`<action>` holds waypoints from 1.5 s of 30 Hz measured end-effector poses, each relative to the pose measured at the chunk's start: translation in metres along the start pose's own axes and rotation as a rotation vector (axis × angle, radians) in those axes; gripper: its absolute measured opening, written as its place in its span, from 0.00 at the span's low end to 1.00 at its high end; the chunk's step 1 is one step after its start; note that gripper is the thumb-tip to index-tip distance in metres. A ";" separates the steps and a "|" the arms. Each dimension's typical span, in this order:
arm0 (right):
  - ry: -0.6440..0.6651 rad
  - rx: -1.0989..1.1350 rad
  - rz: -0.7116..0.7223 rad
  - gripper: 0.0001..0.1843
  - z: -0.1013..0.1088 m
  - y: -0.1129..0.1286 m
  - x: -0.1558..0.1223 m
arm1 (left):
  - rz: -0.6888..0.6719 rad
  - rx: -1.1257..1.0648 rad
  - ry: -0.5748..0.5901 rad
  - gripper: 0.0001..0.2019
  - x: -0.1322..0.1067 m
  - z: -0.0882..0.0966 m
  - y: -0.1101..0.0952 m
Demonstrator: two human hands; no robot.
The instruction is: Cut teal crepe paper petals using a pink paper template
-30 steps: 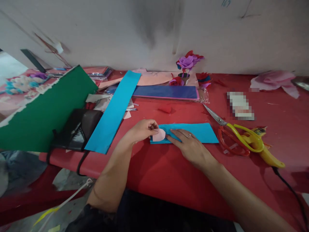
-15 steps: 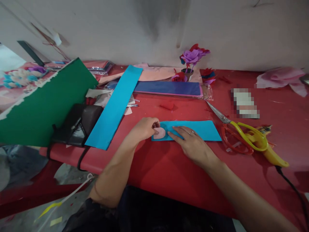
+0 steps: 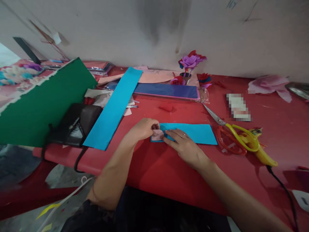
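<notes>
A small pale pink paper piece (image 3: 157, 135) lies on the left end of a short bright blue paper strip (image 3: 200, 132), flat on the red table. My left hand (image 3: 145, 128) is closed, its thumb and fingers curled at the pink piece's left edge. From the right, my right hand (image 3: 184, 145) stretches its fingers over the blue strip, the fingertips at the pink piece's right edge. A ring shows on one of these fingers. The tips of my left fingers are partly hidden.
Yellow-and-red-handled scissors (image 3: 229, 127) lie right of the strip, beside a yellow corded tool (image 3: 265, 156). A longer blue strip (image 3: 116, 108) rests aslant at left, near a black bag (image 3: 74, 125) and green sheet (image 3: 53, 100). Paper flowers (image 3: 191, 61) stand behind.
My right fingers have slid left to the pink piece, whose right edge they now reach. My left hand stays at its left edge. The whole view has shifted slightly.
</notes>
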State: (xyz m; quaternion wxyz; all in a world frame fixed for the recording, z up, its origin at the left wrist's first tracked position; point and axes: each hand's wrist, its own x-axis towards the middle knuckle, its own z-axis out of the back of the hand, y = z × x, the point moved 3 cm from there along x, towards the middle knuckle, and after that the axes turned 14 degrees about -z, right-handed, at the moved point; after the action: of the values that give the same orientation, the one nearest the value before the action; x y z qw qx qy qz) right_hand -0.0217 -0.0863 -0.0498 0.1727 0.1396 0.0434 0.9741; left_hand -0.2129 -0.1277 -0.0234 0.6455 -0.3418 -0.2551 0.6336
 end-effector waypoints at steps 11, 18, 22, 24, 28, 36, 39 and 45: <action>0.009 -0.037 -0.050 0.23 -0.001 0.008 0.003 | 0.048 0.205 -0.133 0.13 -0.007 0.018 0.014; 0.014 -0.034 -0.047 0.26 -0.003 0.007 0.001 | 0.123 0.251 -0.362 0.14 -0.010 0.042 0.030; 0.020 -0.035 -0.049 0.27 -0.002 0.009 0.001 | 0.068 0.165 -0.270 0.12 -0.006 0.028 0.024; 0.021 -0.026 -0.051 0.27 -0.002 0.009 0.001 | 0.077 0.147 -0.243 0.09 -0.004 0.022 0.021; 0.011 0.012 -0.041 0.26 0.000 0.002 0.001 | 0.033 0.202 -0.235 0.06 0.001 0.011 0.016; -0.058 0.029 -0.014 0.22 0.012 -0.021 -0.003 | -0.022 0.331 -0.160 0.04 0.009 -0.011 0.008; -0.069 0.022 -0.009 0.20 0.013 -0.019 -0.003 | -0.030 0.341 -0.150 0.01 0.009 -0.011 0.002; -0.027 -0.021 -0.061 0.18 0.013 -0.015 -0.001 | 0.038 0.113 -0.124 0.05 0.007 -0.008 -0.008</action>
State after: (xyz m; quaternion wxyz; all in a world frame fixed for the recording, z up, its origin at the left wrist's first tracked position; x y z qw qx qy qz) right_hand -0.0125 -0.0719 -0.0393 0.2041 0.1497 0.0351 0.9668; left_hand -0.2011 -0.1214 -0.0234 0.6345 -0.2698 -0.2518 0.6792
